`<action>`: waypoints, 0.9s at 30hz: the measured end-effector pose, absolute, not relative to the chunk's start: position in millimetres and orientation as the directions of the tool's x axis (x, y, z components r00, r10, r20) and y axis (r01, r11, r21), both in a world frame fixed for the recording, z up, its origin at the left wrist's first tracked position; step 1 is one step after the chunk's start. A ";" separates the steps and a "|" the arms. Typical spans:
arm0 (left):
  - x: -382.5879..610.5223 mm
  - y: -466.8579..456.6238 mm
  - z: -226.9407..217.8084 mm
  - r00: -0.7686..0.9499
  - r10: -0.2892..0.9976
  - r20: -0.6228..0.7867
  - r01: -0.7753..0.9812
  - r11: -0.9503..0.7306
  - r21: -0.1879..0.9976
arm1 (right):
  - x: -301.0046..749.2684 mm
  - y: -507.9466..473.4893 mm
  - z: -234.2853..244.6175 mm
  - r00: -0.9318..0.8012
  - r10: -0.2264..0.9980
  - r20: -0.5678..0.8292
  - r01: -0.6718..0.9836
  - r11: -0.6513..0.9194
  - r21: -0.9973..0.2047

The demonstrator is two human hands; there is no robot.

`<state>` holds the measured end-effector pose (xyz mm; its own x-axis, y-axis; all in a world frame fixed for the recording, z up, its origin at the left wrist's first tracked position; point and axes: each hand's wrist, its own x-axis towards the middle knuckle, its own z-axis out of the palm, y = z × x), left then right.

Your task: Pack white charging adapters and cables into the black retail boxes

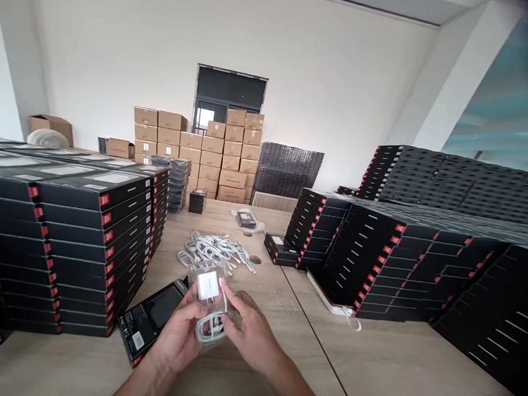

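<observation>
Both hands (pixel 217 330) grip clear tray (pixel 209 303) w/ charger; black box (pixel 153 321) left, cables (pixel 215 249) behind.

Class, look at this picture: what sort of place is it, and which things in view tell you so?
Probably a packing room or small warehouse. Tall stacks of black retail boxes line the wooden table, brown cartons are piled by the wall, and loose white cables lie heaped mid-table.

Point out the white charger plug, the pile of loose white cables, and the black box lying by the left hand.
white charger plug (pixel 208 286), head view, on its flat front face.
pile of loose white cables (pixel 215 249), head view, middle of the heap.
black box (pixel 151 318), head view, on its top face.
</observation>
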<state>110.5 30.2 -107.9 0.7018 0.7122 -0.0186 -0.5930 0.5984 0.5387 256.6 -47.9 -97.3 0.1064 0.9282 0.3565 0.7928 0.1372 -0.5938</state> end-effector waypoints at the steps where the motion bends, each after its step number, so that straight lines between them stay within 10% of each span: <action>1: 110.2 30.7 -108.7 0.702 0.710 -0.046 -0.589 0.616 0.523 | 256.2 -47.3 -97.3 0.097 0.927 0.363 0.779 0.156 -0.608; 18: 109.0 31.3 -109.3 0.711 0.701 0.057 -0.619 0.584 0.526 | 238.3 -35.7 -114.7 0.185 0.804 0.566 0.775 0.234 -0.587; 27: 100.4 38.7 -97.2 0.717 0.690 0.101 -0.637 0.590 0.497 | 253.4 -45.1 -107.5 0.357 0.907 0.225 -0.030 0.252 -0.967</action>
